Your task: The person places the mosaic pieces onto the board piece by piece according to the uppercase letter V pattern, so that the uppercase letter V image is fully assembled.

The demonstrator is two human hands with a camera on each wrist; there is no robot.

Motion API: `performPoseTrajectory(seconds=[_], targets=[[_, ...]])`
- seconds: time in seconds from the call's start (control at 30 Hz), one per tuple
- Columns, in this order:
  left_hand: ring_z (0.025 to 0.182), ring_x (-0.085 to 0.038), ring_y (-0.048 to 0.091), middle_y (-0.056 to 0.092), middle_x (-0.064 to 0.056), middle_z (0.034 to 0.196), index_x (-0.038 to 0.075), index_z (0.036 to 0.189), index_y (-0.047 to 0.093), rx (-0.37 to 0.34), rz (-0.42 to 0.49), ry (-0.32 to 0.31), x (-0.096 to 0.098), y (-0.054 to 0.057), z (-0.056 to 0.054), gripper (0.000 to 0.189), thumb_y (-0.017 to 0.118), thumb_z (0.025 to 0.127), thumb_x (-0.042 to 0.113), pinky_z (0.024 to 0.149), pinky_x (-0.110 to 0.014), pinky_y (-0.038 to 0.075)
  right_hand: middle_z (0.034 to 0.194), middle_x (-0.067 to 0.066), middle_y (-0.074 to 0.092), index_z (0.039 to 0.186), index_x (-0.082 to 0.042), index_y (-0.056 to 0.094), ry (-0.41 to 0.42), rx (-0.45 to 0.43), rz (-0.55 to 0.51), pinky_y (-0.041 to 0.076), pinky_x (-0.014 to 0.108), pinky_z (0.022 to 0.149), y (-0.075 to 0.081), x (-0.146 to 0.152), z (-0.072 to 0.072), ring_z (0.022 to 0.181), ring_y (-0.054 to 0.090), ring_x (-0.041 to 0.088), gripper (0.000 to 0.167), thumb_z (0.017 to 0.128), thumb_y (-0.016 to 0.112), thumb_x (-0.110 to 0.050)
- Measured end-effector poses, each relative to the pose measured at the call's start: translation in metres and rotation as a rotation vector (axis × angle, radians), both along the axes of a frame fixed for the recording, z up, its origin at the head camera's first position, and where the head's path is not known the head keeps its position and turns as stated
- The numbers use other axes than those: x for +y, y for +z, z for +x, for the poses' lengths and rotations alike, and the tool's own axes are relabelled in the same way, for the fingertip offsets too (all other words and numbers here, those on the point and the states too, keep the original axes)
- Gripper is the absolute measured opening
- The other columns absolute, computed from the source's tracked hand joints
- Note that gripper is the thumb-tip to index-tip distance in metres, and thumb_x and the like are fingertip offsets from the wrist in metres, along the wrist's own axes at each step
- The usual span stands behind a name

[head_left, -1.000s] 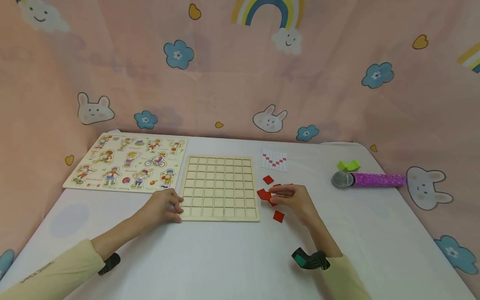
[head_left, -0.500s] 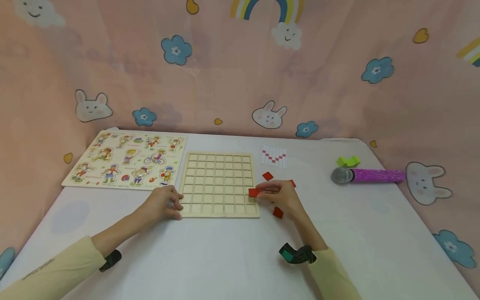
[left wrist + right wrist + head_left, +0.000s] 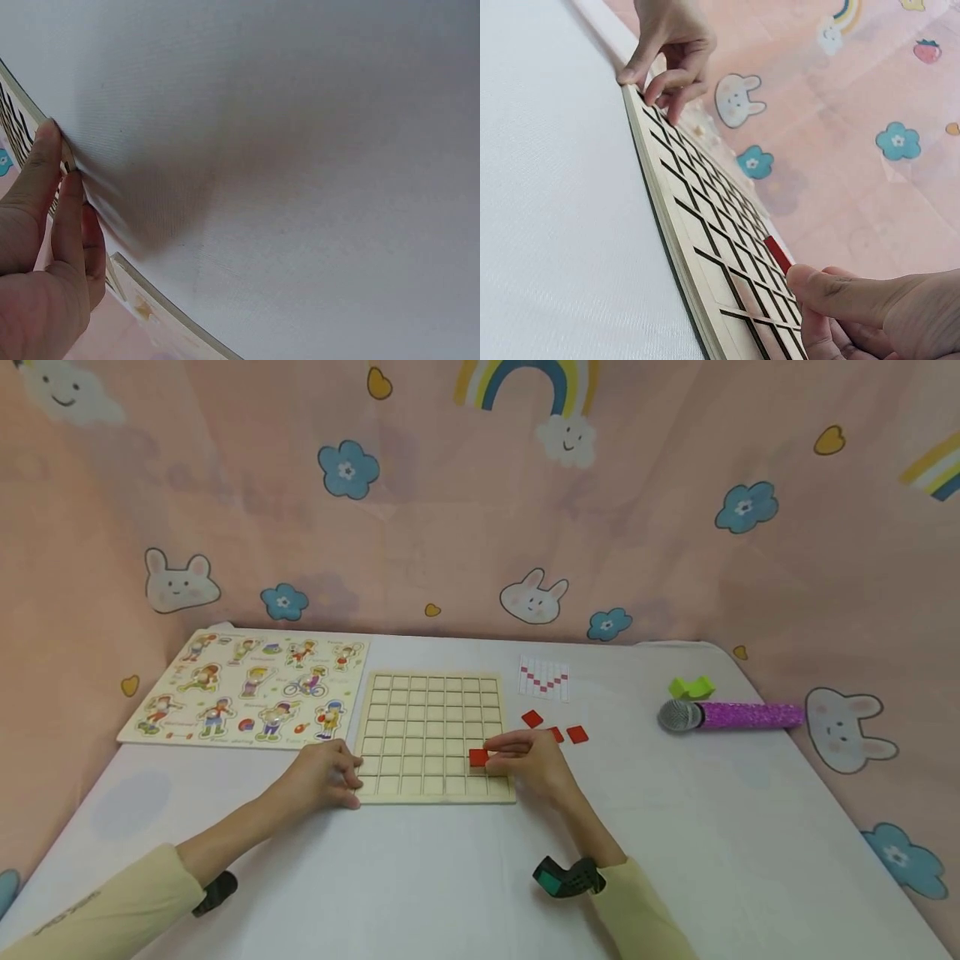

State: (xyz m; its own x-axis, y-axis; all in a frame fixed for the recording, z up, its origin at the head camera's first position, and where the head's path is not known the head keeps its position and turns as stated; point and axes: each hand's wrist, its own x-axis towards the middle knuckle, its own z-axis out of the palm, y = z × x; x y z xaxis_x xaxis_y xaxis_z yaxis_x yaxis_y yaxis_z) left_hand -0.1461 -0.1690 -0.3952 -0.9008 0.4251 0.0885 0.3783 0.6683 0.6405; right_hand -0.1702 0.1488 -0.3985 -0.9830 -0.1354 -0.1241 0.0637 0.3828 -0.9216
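My right hand (image 3: 534, 767) pinches a red square tile (image 3: 477, 758) between thumb and fingers over the right part of a pale wooden grid board (image 3: 412, 727). In the right wrist view, the tile (image 3: 778, 253) is seen edge-on and appears raised above the grid. At the board's near left corner, my left hand (image 3: 322, 775) grips the edge with thumb and curled fingers. The left wrist view shows this hand (image 3: 56, 232) pinching the board's edge. Loose red tiles (image 3: 577, 734) lie right of the board, partly hidden by my right hand.
A small card (image 3: 544, 678) with a red V pattern lies behind the loose tiles. Left of the grid board is a picture puzzle board (image 3: 247, 693). A purple microphone (image 3: 750, 716) and a lime-green piece (image 3: 691, 687) sit at the right.
My right hand has picked up a red tile from the loose ones and carried it left over the board. My left hand has stayed at the board's edge.
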Motion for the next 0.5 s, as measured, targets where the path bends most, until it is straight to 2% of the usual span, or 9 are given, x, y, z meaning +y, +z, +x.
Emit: performPoseTrajectory(seconds=[0.23, 0.5], targets=[[0.098, -0.033, 0.064, 0.061, -0.003, 0.085, 0.008, 0.067, 0.068, -0.023, 0.013, 0.015, 0.0, 0.0, 0.002, 0.021, 0.087, 0.06, 0.006, 0.087, -0.047, 0.046, 0.096, 0.014, 0.072, 0.099, 0.002, 0.072, 0.058, 0.027, -0.028, 0.052, 0.031, 0.083, 0.0, -0.014, 0.001, 0.082, 0.07, 0.021, 0.024, 0.076, 0.078, 0.0], [0.098, -0.031, 0.065, 0.06, -0.001, 0.084, 0.008, 0.067, 0.068, -0.005, 0.013, 0.012, 0.0, 0.001, 0.003, 0.021, 0.087, 0.06, 0.005, 0.083, -0.04, 0.046, 0.094, 0.013, 0.072, 0.097, 0.003, 0.071, 0.081, 0.049, -0.023, 0.054, 0.029, 0.077, -0.002, -0.028, 0.002, 0.079, 0.07, 0.02, 0.022, 0.075, 0.077, 0.002]])
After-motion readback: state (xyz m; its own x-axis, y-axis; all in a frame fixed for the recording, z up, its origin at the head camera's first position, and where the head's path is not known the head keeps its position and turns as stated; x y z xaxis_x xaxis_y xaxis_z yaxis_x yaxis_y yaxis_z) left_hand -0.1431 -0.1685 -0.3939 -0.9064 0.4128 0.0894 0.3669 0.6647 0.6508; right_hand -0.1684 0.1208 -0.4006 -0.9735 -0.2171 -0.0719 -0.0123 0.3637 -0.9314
